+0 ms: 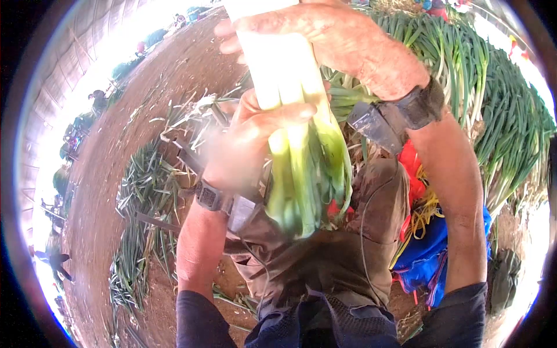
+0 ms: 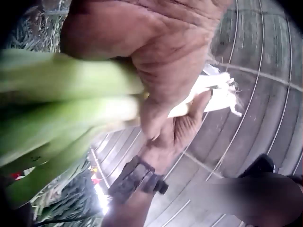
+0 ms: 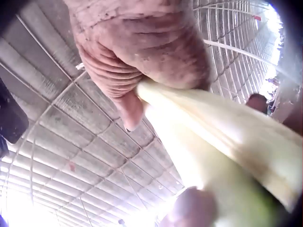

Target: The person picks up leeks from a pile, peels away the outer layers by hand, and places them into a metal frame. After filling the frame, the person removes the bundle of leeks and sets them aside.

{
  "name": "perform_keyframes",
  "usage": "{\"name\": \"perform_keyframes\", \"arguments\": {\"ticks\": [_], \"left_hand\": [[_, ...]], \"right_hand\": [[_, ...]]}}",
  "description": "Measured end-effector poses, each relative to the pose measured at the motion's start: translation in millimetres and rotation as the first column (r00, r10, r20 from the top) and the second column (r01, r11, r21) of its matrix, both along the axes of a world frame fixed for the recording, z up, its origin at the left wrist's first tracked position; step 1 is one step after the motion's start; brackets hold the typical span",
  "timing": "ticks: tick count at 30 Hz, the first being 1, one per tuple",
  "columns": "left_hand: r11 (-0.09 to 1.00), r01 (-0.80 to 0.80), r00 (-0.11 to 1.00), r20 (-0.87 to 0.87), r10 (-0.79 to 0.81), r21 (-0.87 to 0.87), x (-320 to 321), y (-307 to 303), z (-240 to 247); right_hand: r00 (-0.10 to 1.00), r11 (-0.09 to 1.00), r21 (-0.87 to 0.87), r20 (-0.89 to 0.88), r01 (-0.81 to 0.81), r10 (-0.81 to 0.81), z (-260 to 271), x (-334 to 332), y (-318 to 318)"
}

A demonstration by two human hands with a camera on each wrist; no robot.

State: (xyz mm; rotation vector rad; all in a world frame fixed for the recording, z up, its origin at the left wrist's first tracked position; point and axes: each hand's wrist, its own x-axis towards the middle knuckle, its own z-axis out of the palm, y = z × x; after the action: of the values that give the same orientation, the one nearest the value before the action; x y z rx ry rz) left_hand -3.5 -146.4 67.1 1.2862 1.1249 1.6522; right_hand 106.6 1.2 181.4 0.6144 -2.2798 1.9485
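Brown bare ground (image 1: 116, 156) is seen, strewn with small pale scraps (image 1: 168, 87). On the person's left, it is covered by a loose pile of green leaves (image 1: 130, 272), with pale, stringy trimmings (image 1: 197, 113) scattered just beyond. On the right, a large heap of leafy stalks (image 1: 510, 110) is borne by it (white lower ends can be made out among the green), and nearer, bunched blue fabric (image 1: 426, 261) is seen.

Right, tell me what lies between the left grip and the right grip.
Between the left grip and the right grip run pale, bare lengths of the held stalks; the head view shows it.
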Motion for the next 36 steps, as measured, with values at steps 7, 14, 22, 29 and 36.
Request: {"name": "perform_keyframes", "arguments": {"ticks": [7, 14, 22, 29, 36], "left_hand": [[0.974, -0.224, 0.971, 0.079, 0.224, -0.007, -10.8, 19.7, -27.6], [0.997, -0.054, 0.974, 0.219, 0.063, -0.049, -1.3, 41.2, -44.0], [0.998, -0.022, 0.97, 0.241, 0.034, -0.052, 4.8, 45.3, -55.5], [0.966, -0.259, 0.953, 0.171, 0.25, 0.029, -27.8, 34.7, -61.8], [0.952, -0.304, 0.947, 0.116, 0.299, 0.031, -34.2, 27.6, -80.1]], "right_hand": [[0.803, 0.807, -0.206, -0.124, 0.554, -0.583, -57.7, -38.7, 22.5], [0.755, 0.709, -0.321, 0.036, 0.629, -0.654, -82.9, -33.0, 4.2], [0.888, 0.786, -0.448, 0.037, 0.426, -0.459, -109.1, -49.0, 41.6], [0.808, 0.876, 0.328, 0.364, 0.354, -0.463, -117.2, -0.9, 29.0], [0.823, 0.455, 0.748, -0.213, 0.484, -0.526, -176.0, -1.5, 18.2]]}}
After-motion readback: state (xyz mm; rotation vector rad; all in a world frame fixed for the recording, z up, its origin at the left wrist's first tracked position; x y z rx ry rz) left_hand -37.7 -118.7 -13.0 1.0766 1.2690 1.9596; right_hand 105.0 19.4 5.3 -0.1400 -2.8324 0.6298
